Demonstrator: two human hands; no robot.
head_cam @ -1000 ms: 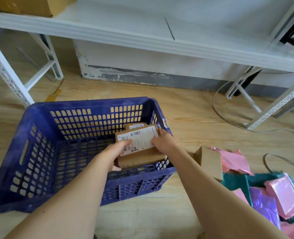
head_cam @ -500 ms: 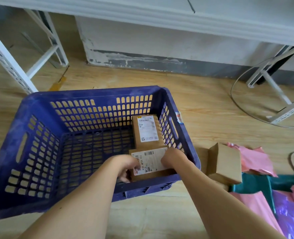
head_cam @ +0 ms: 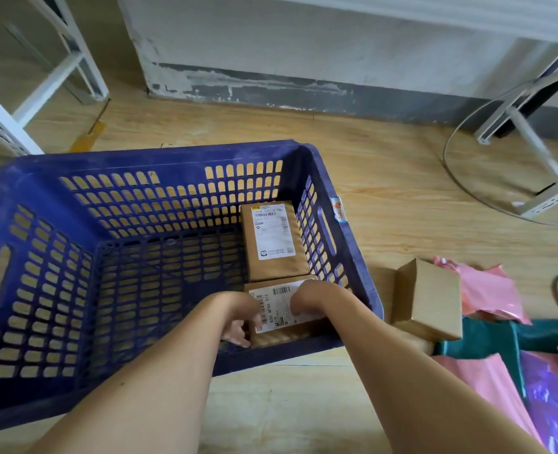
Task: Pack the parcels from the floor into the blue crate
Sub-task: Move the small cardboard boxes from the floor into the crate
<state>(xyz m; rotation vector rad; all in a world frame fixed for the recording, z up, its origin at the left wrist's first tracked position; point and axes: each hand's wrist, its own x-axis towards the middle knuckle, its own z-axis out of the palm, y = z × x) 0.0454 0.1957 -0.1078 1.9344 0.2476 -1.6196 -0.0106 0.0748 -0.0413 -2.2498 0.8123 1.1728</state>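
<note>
**So: two boxes in, a whole heap to go**

So the blue crate (head_cam: 159, 157) sits on the wooden floor (head_cam: 385, 191), and its bottom is mostly bare mesh. Only the right side has anything in it. Out past its right wall is the waiting heap: pink mailers (head_cam: 490, 296), a green mailer (head_cam: 487, 342), a purple mailer (head_cam: 552, 401), plus one brown carton (head_cam: 430, 299) tipped up just beside the crate. Early days, by the look of it, with most of the job left.

Inside, the first box (head_cam: 272, 244) lies flat along the right wall, white label up. The second box (head_cam: 280, 309) is right in front of it in the near right corner, touching or nearly so, barcode label up. Whether it's fully down on the bottom is hard to tell. The left hand (head_cam: 238, 319) grips its left edge with curled fingers, and the right hand (head_cam: 307, 298) is clamped over its right end. It's plain kraft cardboard with square edges, and it looks light and easy to stack.
</note>
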